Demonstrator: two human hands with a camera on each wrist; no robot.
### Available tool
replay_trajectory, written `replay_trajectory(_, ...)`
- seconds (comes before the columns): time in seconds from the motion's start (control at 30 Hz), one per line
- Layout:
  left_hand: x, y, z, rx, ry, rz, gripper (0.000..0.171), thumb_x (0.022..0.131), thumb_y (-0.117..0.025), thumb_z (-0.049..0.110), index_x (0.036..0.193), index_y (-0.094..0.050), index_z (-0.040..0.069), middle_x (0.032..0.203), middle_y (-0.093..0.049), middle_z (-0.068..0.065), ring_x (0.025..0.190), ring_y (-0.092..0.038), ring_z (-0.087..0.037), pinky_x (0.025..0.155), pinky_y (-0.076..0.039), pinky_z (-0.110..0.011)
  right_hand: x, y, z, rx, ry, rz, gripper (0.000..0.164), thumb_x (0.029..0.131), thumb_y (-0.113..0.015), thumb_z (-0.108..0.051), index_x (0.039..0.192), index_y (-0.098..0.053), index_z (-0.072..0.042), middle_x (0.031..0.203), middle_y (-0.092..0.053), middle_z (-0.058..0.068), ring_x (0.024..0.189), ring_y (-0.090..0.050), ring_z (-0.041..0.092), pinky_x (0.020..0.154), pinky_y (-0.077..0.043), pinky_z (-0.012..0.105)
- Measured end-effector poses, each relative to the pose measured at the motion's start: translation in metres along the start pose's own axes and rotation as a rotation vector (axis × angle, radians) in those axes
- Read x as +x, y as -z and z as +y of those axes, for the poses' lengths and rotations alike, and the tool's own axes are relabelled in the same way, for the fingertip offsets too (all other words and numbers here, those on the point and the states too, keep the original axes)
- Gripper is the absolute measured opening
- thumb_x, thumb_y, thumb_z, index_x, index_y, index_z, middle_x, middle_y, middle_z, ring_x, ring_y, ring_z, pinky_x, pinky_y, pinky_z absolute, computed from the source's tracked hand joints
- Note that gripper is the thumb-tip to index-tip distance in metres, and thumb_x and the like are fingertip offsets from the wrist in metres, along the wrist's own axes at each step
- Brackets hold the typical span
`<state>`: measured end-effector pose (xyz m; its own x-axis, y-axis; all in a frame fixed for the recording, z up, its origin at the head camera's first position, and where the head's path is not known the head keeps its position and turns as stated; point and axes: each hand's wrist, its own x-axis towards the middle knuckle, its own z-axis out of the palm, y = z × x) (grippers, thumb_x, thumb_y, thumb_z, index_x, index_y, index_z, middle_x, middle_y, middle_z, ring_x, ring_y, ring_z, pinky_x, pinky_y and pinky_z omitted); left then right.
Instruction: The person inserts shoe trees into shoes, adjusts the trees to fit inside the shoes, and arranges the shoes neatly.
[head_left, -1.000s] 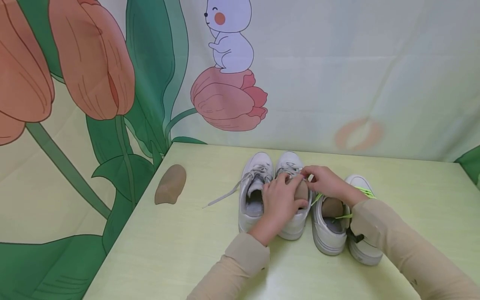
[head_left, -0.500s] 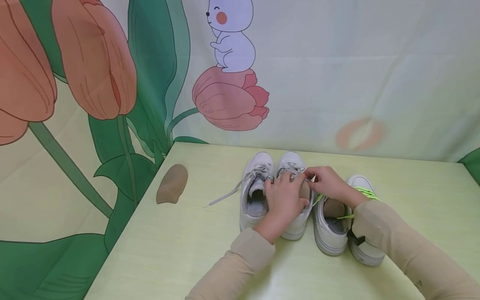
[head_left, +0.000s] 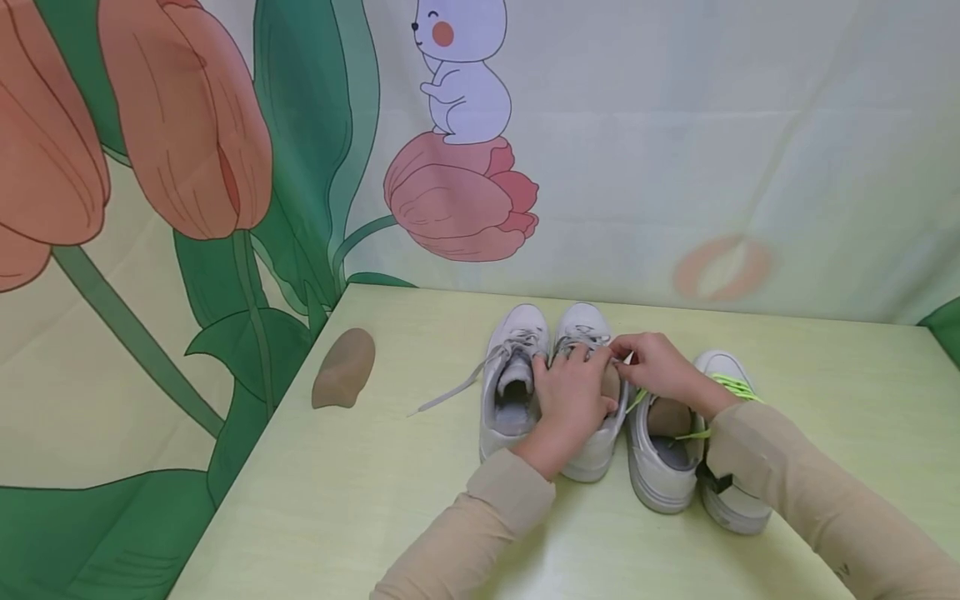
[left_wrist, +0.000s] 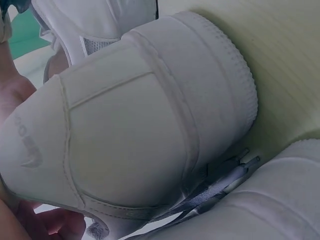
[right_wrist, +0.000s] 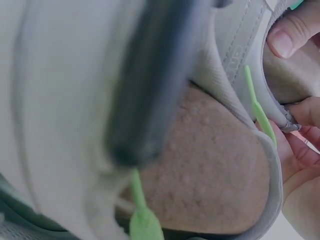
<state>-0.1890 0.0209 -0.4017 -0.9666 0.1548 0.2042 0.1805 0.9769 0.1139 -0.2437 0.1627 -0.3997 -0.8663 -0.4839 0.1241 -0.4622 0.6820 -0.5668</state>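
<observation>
A white shoe [head_left: 588, 462] with grey laces stands second from the left. My left hand [head_left: 570, 396] lies over its opening, fingers bent over the tongue area and thumb on a tan shoe insert [head_left: 611, 383] inside. In the right wrist view, that thumb [right_wrist: 282, 42] touches the insert. My right hand [head_left: 656, 367] pinches the edge of the shoe's upper beside the laces; the exact pinched bit is small and partly hidden. The left wrist view shows the white heel [left_wrist: 120, 130] of a shoe, with curled fingers [left_wrist: 62, 222] at the lower left.
Left of it stands the matching white shoe [head_left: 495, 442], its loose grey lace [head_left: 450, 392] trailing on the table [head_left: 337, 500]. Two shoes with green laces stand right: one [head_left: 660, 483] holds a tan insert, the other [head_left: 738, 508] lies partly under my sleeve. Another tan insert [head_left: 345, 367] rests far left.
My left hand has shifted slightly to the right and down over the shoe opening. The right hand keeps its pinch at the shoe's edge, almost still.
</observation>
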Motion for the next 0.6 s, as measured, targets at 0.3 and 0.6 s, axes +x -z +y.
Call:
replay_trajectory(0.3,0.001,0.004,-0.002,0.064,-0.015,-0.060,0.066,0.064,-0.063,0.059,0.122,-0.041,0.036,0.122,-0.050,0.012,0.087,-0.061,-0.016,0.095,-0.024,-0.044,0.001,0.002,-0.001,0.015,-0.026,-0.029,0.015,0.079,-0.055,-0.002,0.091,-0.063,-0.004,0.080,-0.061,0.008,0.059,-0.049,0.012,0.053,-0.042,0.025)
replay_trajectory(0.6,-0.017,0.004,-0.016,-0.263,0.001,0.071,0.048,0.075,-0.065,0.039,0.117,-0.051,0.019,0.115,-0.058,0.004,0.099,-0.058,-0.014,0.094,-0.034,-0.040,0.001,0.004,-0.001,0.016,-0.037,-0.054,0.010,0.079,-0.054,-0.001,0.087,-0.060,-0.005,0.081,-0.059,0.009,0.055,-0.048,0.011,0.052,-0.042,0.026)
